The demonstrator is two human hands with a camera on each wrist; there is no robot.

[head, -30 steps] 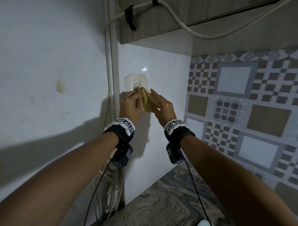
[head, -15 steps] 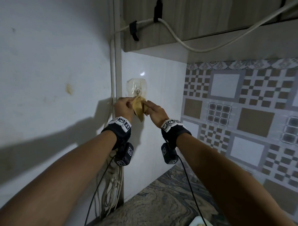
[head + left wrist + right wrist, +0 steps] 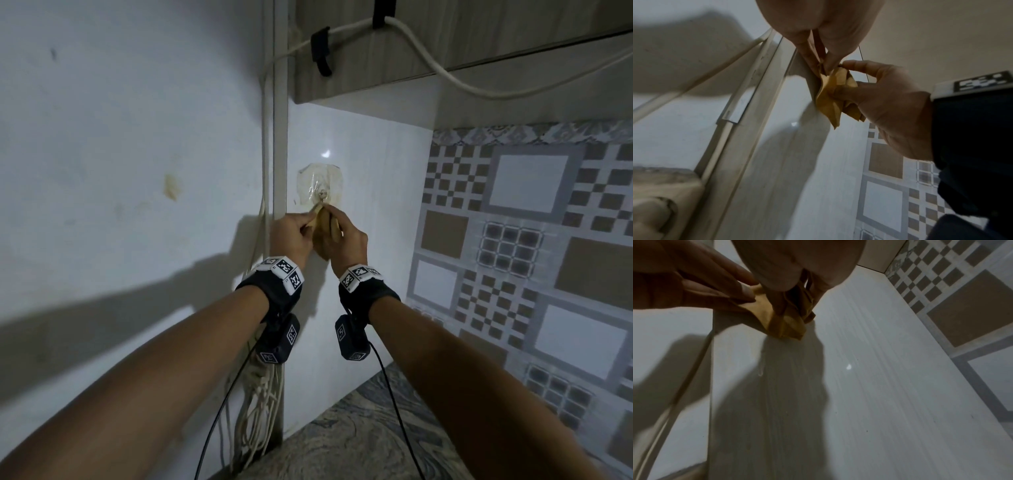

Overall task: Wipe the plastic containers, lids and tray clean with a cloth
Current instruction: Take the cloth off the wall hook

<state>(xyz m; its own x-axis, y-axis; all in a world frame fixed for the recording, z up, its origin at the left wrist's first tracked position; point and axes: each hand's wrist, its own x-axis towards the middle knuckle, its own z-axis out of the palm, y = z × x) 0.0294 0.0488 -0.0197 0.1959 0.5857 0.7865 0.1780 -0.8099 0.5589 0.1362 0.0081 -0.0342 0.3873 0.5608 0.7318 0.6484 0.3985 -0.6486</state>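
A small yellow cloth (image 3: pixel 322 228) hangs bunched between both hands, right below a clear stick-on wall hook (image 3: pixel 321 186) on the white tile. My left hand (image 3: pixel 294 236) pinches the cloth's upper corner with thumb and forefinger, close to the hook's metal pin. My right hand (image 3: pixel 342 236) grips the bunched body of the cloth. In the left wrist view the cloth (image 3: pixel 833 95) sits between the left fingertips above and the right hand (image 3: pixel 879 100) at right. The right wrist view has the cloth (image 3: pixel 785 321) dangling under the right fingers. No container, lid or tray is in view.
A white cable duct (image 3: pixel 279 137) runs down the wall left of the hook, with loose cords (image 3: pixel 260 411) bundled at its foot. A wooden cabinet (image 3: pixel 445 41) with a white cable (image 3: pixel 445 75) hangs overhead. Patterned tiles (image 3: pixel 531 240) cover the right wall; a marbled counter (image 3: pixel 359 438) lies below.
The cloth was held up over the hook's lower part; both hands have since drawn it down slightly and now hold it bunched just under the hook.
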